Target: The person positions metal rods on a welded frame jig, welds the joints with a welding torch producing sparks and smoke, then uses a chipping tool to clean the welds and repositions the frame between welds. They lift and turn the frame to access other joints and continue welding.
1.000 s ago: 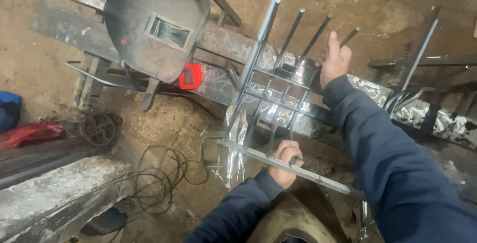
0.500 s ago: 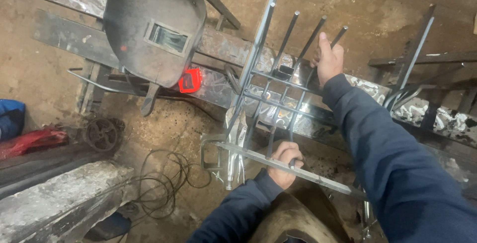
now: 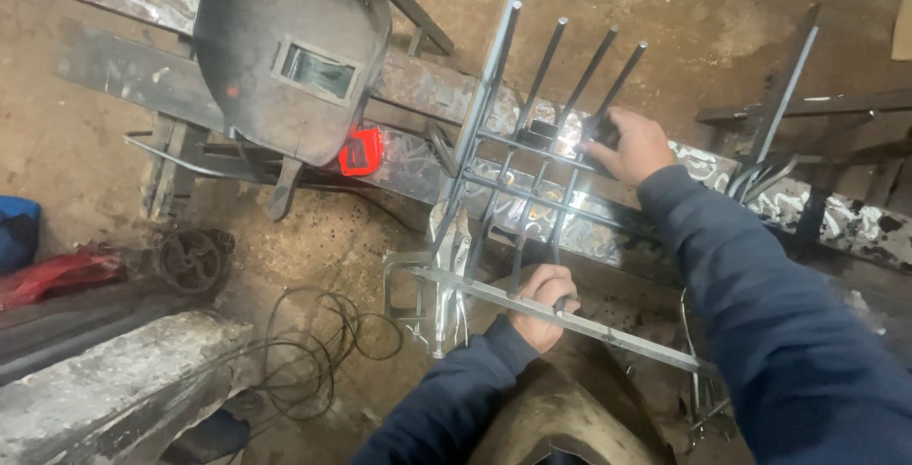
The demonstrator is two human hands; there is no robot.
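Note:
A steel grille frame [image 3: 518, 156] made of several round bars and cross rails lies tilted over a long metal beam [image 3: 418, 75]. My left hand [image 3: 543, 305] is closed around a bar where it meets the near flat rail [image 3: 570, 318]. My right hand [image 3: 629, 145] reaches to the far side and grips the rightmost bar near the upper cross rails. Both sleeves are dark blue. A locking clamp [image 3: 446, 265] bites the frame's near left corner.
A dark welding shield [image 3: 290, 52] with a small window rests on the beams at upper left, a red object [image 3: 361, 151] beside it. Coiled cable [image 3: 313, 341] lies on the dirt floor. A concrete block [image 3: 104, 379] sits lower left; scrap steel [image 3: 807, 113] at right.
My right hand has come down from the bar tips and now grasps the rightmost bar lower, near the cross rails. My left hand keeps its grip.

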